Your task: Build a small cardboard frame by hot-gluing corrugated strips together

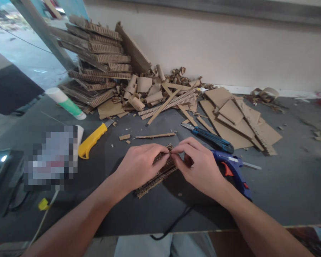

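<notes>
A small piece built of corrugated cardboard strips (157,178) lies slantwise on the dark table in front of me. My left hand (141,166) pinches its upper end between thumb and fingertips. Opposite it, my right hand (196,160) has thumb and fingers pressed together at the same end, so the two sets of fingertips almost meet. Exactly what the right fingertips hold is hidden. Just right of that hand lies a blue glue gun (237,171) with an orange trigger. Above it rests a blue and black utility knife (208,137), blade out.
A yellow-handled cutter (93,141) and a green and white tube (65,103) lie left. Stacked corrugated panels (101,57) rise at back left beside peeled cardboard scraps (147,89). Flat cardboard sheets (235,117) lie right. A black cable (173,226) crosses the table's front edge.
</notes>
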A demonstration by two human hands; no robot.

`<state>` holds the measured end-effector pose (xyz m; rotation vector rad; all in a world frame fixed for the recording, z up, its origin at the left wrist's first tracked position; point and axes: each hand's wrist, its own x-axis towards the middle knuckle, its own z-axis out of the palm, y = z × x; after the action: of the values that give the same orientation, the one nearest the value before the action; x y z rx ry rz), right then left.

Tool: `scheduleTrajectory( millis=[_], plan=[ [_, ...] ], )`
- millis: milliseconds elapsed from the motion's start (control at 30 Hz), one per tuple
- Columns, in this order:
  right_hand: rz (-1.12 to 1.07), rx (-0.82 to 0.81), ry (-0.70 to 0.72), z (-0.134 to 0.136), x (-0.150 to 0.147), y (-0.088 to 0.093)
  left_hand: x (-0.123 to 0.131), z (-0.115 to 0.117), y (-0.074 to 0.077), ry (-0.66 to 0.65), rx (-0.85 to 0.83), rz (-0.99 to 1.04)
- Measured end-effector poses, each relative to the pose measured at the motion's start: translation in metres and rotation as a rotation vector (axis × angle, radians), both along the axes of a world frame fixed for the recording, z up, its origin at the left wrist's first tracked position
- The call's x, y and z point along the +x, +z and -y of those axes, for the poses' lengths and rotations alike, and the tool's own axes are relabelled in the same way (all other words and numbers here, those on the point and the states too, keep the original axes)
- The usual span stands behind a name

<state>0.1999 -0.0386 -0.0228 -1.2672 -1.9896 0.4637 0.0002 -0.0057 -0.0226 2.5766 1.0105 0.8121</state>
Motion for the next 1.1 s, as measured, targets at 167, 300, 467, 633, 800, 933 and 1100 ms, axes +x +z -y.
scheduleTrajectory(
  millis=[167, 300, 467, 633, 800, 933, 1100],
  plan=[
    [0.066, 0.067, 0.007, 0.0, 0.0, -0.003, -0.001, 0.001, 0.0, -0.012, 0.062, 0.01],
    [0.176, 0.161, -0.018, 0.001, -0.002, -0.006, -0.001, 0.002, -0.002, -0.035, 0.111, 0.021],
    [0.171, 0.254, -0.033, 0.002, -0.006, -0.009, 0.002, 0.004, -0.003, -0.057, 0.189, 0.048],
    [0.028, 0.21, -0.028, 0.004, -0.011, -0.002, 0.004, 0.008, 0.0, -0.062, 0.274, 0.071],
    [-0.244, -0.076, -0.074, 0.005, -0.017, 0.008, 0.005, 0.009, 0.004, -0.1, 0.353, 0.043],
    [-0.397, -0.268, -0.188, -0.002, -0.012, 0.007, 0.006, 0.01, 0.006, -0.153, 0.442, 0.101],
    [-0.168, 0.116, -0.366, -0.016, 0.007, 0.0, 0.005, 0.006, 0.005, -0.107, 0.402, 0.191]
  ],
)
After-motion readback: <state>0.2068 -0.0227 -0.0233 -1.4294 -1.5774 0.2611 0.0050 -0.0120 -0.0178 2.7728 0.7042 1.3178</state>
